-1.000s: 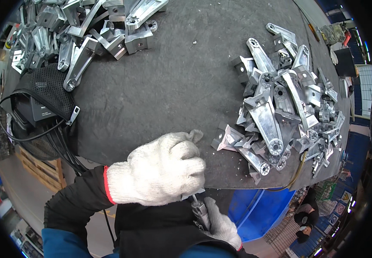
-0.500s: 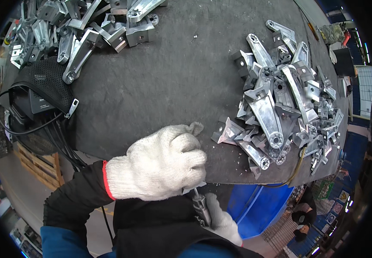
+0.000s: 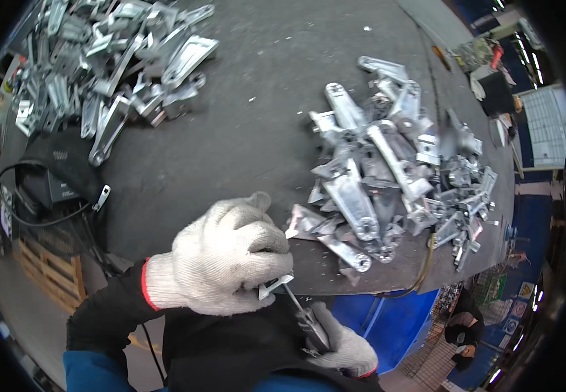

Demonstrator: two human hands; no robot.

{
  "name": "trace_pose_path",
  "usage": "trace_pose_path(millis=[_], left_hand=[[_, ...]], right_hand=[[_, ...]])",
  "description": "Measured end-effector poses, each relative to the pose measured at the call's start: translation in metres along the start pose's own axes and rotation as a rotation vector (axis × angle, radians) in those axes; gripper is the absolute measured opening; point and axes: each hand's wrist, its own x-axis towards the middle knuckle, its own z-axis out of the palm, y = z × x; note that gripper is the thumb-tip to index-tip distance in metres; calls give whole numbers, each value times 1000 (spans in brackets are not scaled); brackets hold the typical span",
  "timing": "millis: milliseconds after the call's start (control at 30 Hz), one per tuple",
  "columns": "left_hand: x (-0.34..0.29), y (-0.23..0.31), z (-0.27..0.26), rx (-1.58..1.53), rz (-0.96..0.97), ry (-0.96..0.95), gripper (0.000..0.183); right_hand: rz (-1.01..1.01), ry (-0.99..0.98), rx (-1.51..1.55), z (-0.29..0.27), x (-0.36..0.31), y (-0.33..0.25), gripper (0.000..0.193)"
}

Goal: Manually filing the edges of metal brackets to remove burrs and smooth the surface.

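My left hand (image 3: 229, 258), in a white knit glove with a red cuff, is closed around a small metal bracket (image 3: 271, 287) at the table's near edge. Most of that bracket is hidden by the fingers; only a pale angled end shows below them. My right hand (image 3: 348, 349), gloved likewise, grips a slim metal handheld power tool (image 3: 312, 326) just below the edge. From the tool a thin rod (image 3: 291, 296) reaches up to the bracket's visible end. Whether rod and bracket touch, I cannot tell.
Shiny metal brackets lie heaped on the dark table (image 3: 244, 144): one pile (image 3: 374, 170) at right, another (image 3: 113, 65) at far left. A black mesh pouch (image 3: 61, 170) with cables sits at left. Below the right edge stands a blue bin (image 3: 394, 326). Another person (image 3: 464, 330) is at far right.
The whole view has shifted, so the piles appear farther left and lower. The tool now slants more, and more of its rod and of the bracket's end shows. Both hands keep their grip.
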Motion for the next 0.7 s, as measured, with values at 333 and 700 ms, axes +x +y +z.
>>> trace_pose_path(millis=[333,700], left_hand=[[144,15,14,257,225,326,72],[-17,-51,-112,1132,-1021,208,64]], right_hand=[[5,250,-81,21,8,-28,105],[-67,316,-234,17,11,-23,97]])
